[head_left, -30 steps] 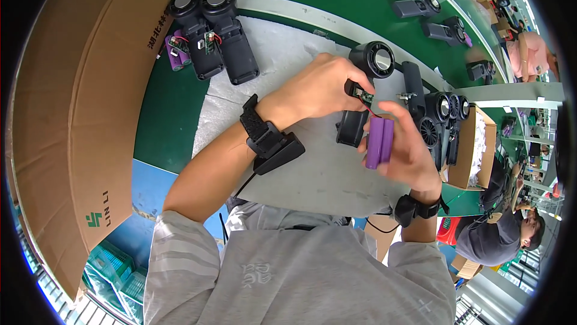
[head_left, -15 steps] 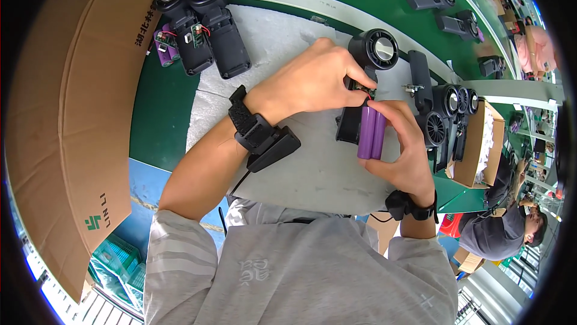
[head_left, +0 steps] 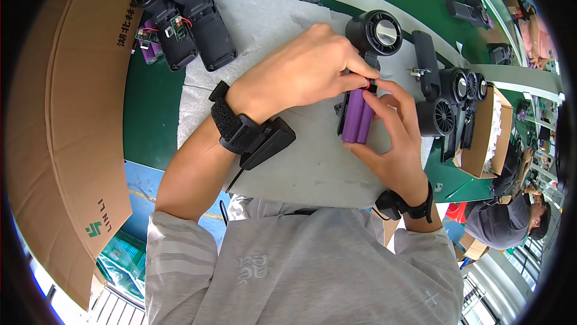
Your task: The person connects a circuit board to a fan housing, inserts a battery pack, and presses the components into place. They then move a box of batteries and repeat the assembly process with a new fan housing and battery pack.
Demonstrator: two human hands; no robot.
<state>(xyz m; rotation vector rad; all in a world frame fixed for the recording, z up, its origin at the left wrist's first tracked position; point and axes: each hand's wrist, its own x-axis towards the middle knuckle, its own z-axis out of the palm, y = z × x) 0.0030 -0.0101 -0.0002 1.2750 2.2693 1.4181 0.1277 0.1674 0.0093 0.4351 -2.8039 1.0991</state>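
A purple two-cell battery pack (head_left: 357, 117) lies over the black handle housing (head_left: 341, 122) of a handheld fan, whose round head (head_left: 374, 33) points away from me. My right hand (head_left: 399, 135) grips the pack, thumb at its near end and fingers at its far end. Just beyond the pack, my left hand (head_left: 306, 69) is closed in a pinch at the neck of the fan. A bit of red wire shows by its fingertips; what lies between them is hidden. Both wrists wear black straps with a small device.
Two fan units (head_left: 195, 18) with bare circuit boards lie at the far left on the white foam sheet (head_left: 252, 15). More fan parts (head_left: 442, 114) crowd the right, beside an open carton (head_left: 481, 144). A tall cardboard box (head_left: 78, 126) stands left. A co-worker (head_left: 508, 223) sits at right.
The battery pack has shifted left and away from me, over the housing. The green board seen at my left fingertips is now covered. The whole view has shifted slightly.
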